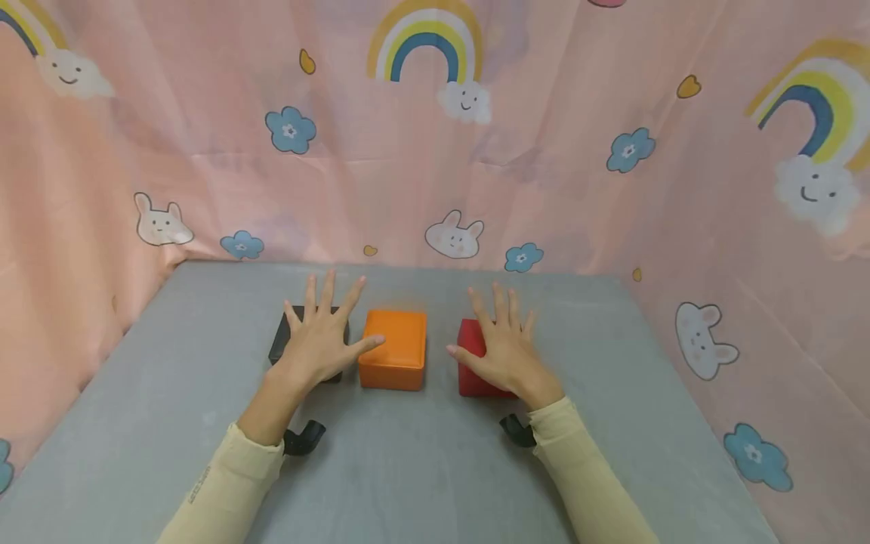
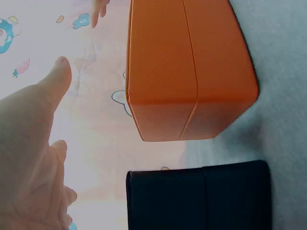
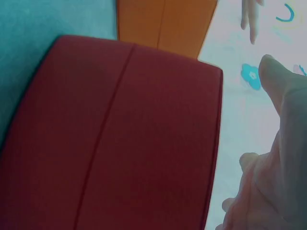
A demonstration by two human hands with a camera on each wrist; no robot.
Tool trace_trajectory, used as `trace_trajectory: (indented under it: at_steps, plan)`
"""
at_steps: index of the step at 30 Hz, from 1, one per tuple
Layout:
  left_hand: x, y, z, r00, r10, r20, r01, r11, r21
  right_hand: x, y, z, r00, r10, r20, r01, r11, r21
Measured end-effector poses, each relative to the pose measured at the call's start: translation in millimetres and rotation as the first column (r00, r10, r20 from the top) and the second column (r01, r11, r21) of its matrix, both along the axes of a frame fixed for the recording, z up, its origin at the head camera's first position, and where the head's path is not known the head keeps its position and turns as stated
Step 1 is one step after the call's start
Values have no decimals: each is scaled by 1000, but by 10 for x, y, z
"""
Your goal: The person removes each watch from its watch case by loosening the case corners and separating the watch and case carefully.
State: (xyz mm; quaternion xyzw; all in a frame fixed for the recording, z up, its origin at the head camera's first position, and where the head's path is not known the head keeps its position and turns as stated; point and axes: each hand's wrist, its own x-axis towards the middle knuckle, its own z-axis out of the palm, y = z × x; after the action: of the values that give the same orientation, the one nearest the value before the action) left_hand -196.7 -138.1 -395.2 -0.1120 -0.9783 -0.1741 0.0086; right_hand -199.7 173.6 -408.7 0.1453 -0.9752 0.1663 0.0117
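Observation:
Three boxes stand in a row on the grey table [image 1: 421, 468]. At the left is a black box [image 1: 280, 341], largely covered in the head view by my left hand [image 1: 316, 344], which hovers over it with fingers spread. Its thumb overlaps the orange box [image 1: 401, 340] in the middle. A lid seam runs round the orange box [image 2: 187, 62] in the left wrist view. Above the red box [image 1: 469, 378] on the right, my right hand [image 1: 506, 351] is spread too. The right wrist view shows the red box [image 3: 144, 134] apart from the palm. Both hands hold nothing.
A pink curtain [image 1: 408, 181] printed with rainbows, rabbits and flowers hangs behind the table and along its sides. A black curved piece [image 1: 306, 438] juts out at the left wrist, and a similar black piece [image 1: 518, 431] at the right wrist.

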Motion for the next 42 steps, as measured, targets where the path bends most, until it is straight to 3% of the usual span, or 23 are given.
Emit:
trace_trajectory:
  at_steps: [7, 12, 17, 28, 42]
  plan:
    - [33, -152, -42, 1000, -27, 6, 27, 998, 51, 29, -78, -46, 999, 36, 5, -36, 999, -22]
    - [68, -329, -66, 999, -26, 42, 23, 997, 73, 54, -158, -27, 993, 107, 51, -105, 994, -35]
    - [100, -496, -25, 996, -53, 71, 45, 994, 99, 105, -260, 26, 987, 149, 66, -144, 986, -83]
    - [128, -741, 36, 991, -117, 59, 111, 990, 90, 142, -493, 86, 978, 186, 98, -172, 975, -137]
    - [104, -1030, -3, 979, -157, 131, 139, 980, 142, 256, -768, 47, 956, 282, 80, -245, 918, -311]
